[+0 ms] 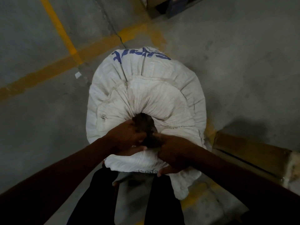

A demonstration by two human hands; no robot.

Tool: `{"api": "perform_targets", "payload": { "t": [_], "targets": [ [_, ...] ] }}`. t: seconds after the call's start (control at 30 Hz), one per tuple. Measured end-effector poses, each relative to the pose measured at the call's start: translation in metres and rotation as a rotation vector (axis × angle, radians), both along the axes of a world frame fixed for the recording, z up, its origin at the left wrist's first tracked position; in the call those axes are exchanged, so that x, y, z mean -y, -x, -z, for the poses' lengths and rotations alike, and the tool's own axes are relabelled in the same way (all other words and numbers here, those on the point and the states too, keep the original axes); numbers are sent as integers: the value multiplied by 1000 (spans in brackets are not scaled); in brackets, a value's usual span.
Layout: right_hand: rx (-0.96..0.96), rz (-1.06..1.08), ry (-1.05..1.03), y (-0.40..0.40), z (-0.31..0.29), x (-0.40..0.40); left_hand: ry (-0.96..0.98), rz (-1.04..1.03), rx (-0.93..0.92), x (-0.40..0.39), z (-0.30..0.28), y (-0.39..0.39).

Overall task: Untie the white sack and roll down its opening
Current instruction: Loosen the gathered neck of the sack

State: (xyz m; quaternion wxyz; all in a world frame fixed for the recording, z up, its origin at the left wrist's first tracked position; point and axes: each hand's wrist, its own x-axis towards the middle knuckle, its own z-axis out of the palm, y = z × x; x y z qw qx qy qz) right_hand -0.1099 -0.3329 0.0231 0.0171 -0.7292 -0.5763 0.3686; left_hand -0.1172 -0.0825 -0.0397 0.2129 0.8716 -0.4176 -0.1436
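Note:
A full white woven sack (146,88) with blue lettering on its far side stands upright on the concrete floor in front of me. Its cloth is gathered into pleats around a small dark opening (143,120) near the top centre. My left hand (128,137) grips the bunched cloth on the left of that opening. My right hand (172,153) grips the bunched cloth on the right, its fingers curled under the near fold. A loose flap of sack cloth (183,181) hangs down toward me below my right hand. No tie is visible.
Yellow painted lines (65,39) cross the grey floor to the left and behind the sack. A flattened cardboard box (253,153) lies at the right, close to the sack. Another box (162,7) sits at the top edge. My dark trousers show below.

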Motion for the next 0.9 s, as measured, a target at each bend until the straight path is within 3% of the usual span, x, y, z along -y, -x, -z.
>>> {"api": "perform_targets", "payload": {
  "t": [0.07,0.37,0.53,0.63,0.7,0.9],
  "targets": [
    [-54,-24,56,4,-5,-10,5,-35,-63,-2,1,5],
    [-117,193,470,13,-8,-5,-62,-236,-8,-16,-6,16],
    [-111,685,127,-15,-7,-2,-161,-381,-80,-26,-7,13],
    [-48,982,45,-28,2,5,-171,-475,-69,-28,-11,4],
    [50,1036,-12,-35,0,7,-165,-522,-97,-27,-17,-3],
    [104,975,-58,-49,8,10,-212,-533,-129,-20,-24,-14]
  ]
}}
